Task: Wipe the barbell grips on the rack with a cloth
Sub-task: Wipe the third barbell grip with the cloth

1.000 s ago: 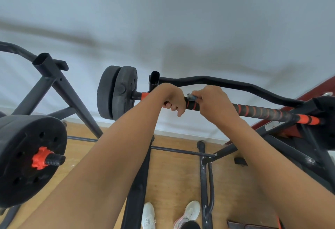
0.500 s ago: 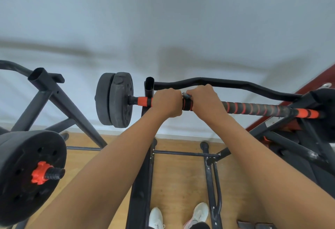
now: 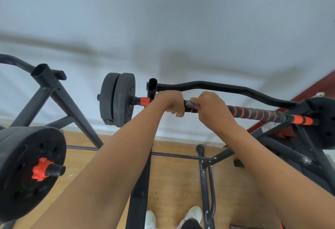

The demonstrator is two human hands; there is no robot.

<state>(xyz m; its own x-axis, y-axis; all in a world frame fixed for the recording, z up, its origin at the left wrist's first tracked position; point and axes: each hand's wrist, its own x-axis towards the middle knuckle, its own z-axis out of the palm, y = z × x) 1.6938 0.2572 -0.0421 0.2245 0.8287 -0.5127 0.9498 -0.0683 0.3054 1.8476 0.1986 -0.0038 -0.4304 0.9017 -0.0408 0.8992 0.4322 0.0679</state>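
The barbell (image 3: 253,113), its grip wound in black and orange, lies level across the rack (image 3: 152,88), with a small grey-blue cloth (image 3: 190,104) bunched against the grip.

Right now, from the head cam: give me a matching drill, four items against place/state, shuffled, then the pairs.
Items:
1. left hand
2. right hand
3. weight plates
4. red collar nut

Places/states:
A. on the threaded end of the near bar, lower left
B. curled round the barbell grip just right of the rack post
C. stacked at the barbell's left end, beyond the post
D. on the grip, fingers pinching a small bluish cloth

Pairs: 1-B, 2-D, 3-C, 4-A
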